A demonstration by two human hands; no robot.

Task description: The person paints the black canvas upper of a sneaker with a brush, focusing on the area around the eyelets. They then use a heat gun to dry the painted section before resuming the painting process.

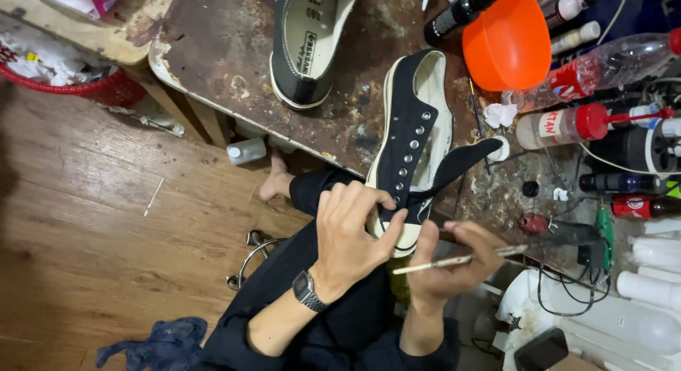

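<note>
Sneaker on workbench; bowl right of it.

Even, fairly bright light is falling from above onto the desk, and the orange bowl is glowing without harsh glare. The wooden floor is darkening toward the left edge and lower left corner, where a broad soft shadow is spreading. The black shoe and the left hand are showing sharply, while the right hand is blurring slightly. Straight lines are bowing near the frame's edges.
</note>
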